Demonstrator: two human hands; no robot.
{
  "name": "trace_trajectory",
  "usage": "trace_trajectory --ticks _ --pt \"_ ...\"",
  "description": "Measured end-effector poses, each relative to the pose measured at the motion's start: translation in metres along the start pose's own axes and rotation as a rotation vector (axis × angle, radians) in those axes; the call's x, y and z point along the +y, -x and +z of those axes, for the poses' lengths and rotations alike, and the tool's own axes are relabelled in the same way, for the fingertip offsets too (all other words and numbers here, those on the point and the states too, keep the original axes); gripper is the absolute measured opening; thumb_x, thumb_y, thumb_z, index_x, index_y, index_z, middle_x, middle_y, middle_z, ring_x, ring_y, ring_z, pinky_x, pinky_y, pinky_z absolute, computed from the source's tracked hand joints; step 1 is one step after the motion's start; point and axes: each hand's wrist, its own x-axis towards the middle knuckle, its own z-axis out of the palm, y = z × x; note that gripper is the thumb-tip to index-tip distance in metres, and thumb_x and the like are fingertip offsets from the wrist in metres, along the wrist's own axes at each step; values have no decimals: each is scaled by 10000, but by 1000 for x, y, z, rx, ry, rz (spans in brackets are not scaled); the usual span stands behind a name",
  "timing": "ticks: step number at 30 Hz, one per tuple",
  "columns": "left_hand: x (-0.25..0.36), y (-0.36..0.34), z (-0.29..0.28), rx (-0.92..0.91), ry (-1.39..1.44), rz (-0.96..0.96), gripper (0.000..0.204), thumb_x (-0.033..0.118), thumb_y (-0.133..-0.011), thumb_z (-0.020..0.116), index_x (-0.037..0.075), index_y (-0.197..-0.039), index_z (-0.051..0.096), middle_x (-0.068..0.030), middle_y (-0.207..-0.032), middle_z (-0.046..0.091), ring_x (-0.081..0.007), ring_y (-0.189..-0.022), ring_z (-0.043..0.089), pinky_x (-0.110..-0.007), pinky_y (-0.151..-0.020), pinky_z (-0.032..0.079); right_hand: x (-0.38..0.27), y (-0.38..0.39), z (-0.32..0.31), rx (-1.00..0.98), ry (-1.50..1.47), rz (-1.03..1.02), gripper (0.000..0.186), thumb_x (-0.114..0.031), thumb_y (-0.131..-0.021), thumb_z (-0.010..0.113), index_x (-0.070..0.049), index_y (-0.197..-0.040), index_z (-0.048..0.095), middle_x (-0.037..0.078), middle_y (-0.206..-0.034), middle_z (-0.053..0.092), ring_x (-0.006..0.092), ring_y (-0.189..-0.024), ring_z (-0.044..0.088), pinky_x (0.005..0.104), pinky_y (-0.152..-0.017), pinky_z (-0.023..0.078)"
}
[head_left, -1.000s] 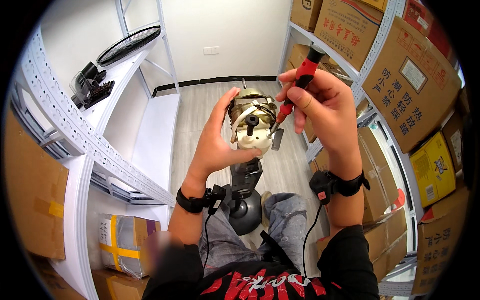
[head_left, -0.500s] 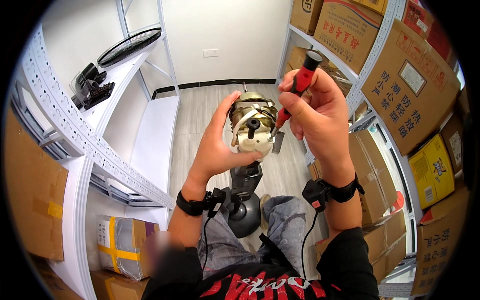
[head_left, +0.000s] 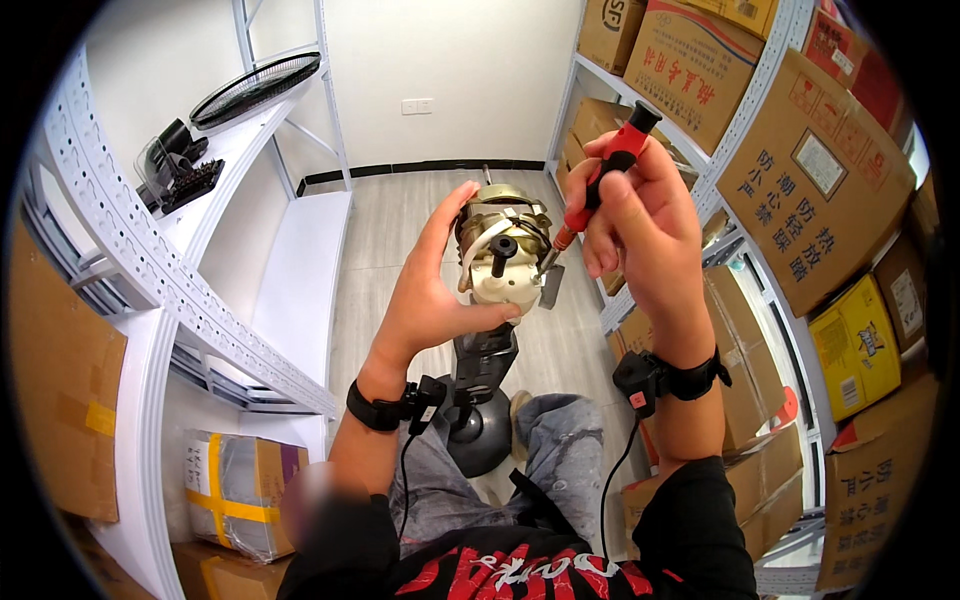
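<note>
Bright even indoor light, soft shadows, sharp centre, fisheye-bent dark rim

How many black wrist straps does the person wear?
2: one black wrist strap on the left wrist, the other black wrist strap on the right wrist, each with a cable.

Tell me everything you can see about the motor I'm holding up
The motor is a small fan-type unit: cream plastic lower housing, brassy metal upper casing with windings showing, white wires looped across it, a black knob at the front and a thin shaft poking out the top. The left hand cups it from the left and below. The red-handled screwdriver, held in the right hand, meets its right side.
</note>
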Motion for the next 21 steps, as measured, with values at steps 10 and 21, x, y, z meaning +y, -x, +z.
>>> trace_trajectory --ticks 10,21 --pt "3 -1 0 -9 4 7 1105 240 -564 907 72 -1510 362 -146 -1438 503 -282 -1342 490 -397 -1132 371 -11 -4 1 -75 74 -20 118 -71 -963 640 8 -1034 589 136 -987 720 79 -583 607 194 -490 475" --pt "3 0 0 2 -10 1 1109 249 -557 909 63 -1507 366 -149 -1438 504 -291 -1344 490 -402 -1133 369 -2 2 17 68 138 -30 172 -61 -951 660 21 -1065 562 79 -876 668 81 -636 629 202 -541 507"
